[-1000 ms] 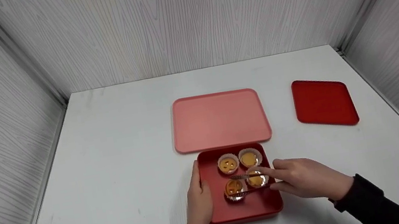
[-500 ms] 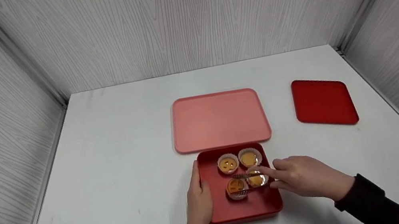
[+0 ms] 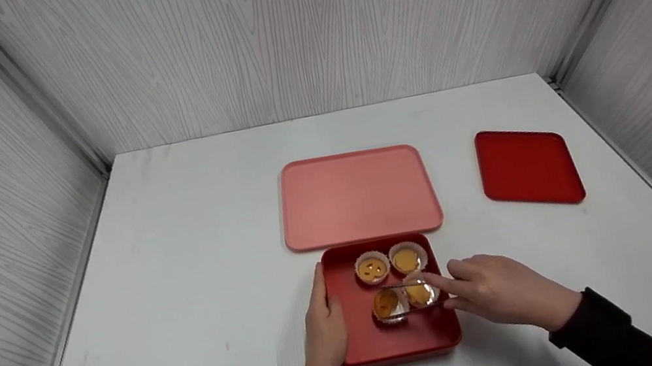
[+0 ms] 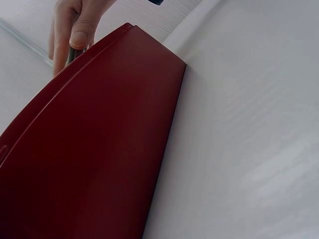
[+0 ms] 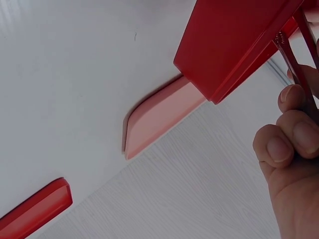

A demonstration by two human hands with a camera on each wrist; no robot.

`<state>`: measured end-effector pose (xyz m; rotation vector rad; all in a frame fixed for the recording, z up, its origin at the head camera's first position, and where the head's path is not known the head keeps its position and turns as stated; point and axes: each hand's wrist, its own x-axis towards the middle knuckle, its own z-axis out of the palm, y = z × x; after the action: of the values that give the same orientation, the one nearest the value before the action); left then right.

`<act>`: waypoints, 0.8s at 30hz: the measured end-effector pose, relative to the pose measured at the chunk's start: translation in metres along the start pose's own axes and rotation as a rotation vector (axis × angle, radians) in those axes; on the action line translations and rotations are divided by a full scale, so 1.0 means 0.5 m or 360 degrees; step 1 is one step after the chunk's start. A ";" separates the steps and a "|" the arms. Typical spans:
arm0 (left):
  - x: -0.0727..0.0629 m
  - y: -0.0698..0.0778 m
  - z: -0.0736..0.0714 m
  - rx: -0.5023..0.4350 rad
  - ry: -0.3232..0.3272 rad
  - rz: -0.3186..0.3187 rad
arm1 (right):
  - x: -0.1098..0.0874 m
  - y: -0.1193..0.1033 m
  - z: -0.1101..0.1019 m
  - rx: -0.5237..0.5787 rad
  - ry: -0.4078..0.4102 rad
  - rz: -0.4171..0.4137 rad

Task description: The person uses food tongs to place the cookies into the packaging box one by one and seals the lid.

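A deep red box (image 3: 361, 336) holds several small yellow tarts in pale paper cups. My left hand (image 3: 325, 339) rests along the box's left wall, its fingers straight. In the right hand (image 3: 503, 289) I grip a pair of metal tongs (image 5: 294, 59), which reach over the box's right wall. Their tips lie on either side of the front-left tart (image 3: 387, 303), whose cup looks tilted. Close beside it is the front-right tart (image 3: 420, 293), partly under the tongs. Behind them sit the back-left tart (image 3: 372, 269) and the back-right tart (image 3: 406, 260).
Just behind the box lies a pink tray (image 3: 361, 197), close to its back edge. A flat red tray (image 3: 529, 169) sits farther right. All stand on a white table (image 3: 198, 251), with wood-grain panels (image 3: 301, 35) rising at the back and both sides.
The tongs' tips have shifted slightly, and the front-left tart has moved right, closer to its neighbour, and now looks tilted. My left hand and the box have stayed in place.
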<state>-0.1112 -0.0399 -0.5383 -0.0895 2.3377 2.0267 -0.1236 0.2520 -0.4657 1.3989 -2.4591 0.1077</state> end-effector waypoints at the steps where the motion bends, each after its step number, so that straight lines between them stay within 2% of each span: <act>1: 0.000 0.000 0.000 -0.0002 0.0001 -0.0003 | -0.001 0.000 0.001 -0.0005 0.0005 -0.0010; 10: 0.000 0.005 0.000 -0.0057 -0.0018 -0.0070 | 0.000 0.000 0.003 -0.0066 0.0037 -0.0033; 20: -0.001 0.005 -0.002 -0.0036 -0.0006 -0.0047 | -0.003 -0.001 -0.003 -0.0013 0.0047 -0.0002; 24: -0.001 0.005 0.000 -0.0046 -0.0011 -0.0023 | -0.006 0.003 -0.007 0.0009 0.0095 -0.0003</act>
<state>-0.1107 -0.0397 -0.5359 -0.1002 2.2977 2.0509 -0.1227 0.2560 -0.4631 1.3804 -2.4107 0.1542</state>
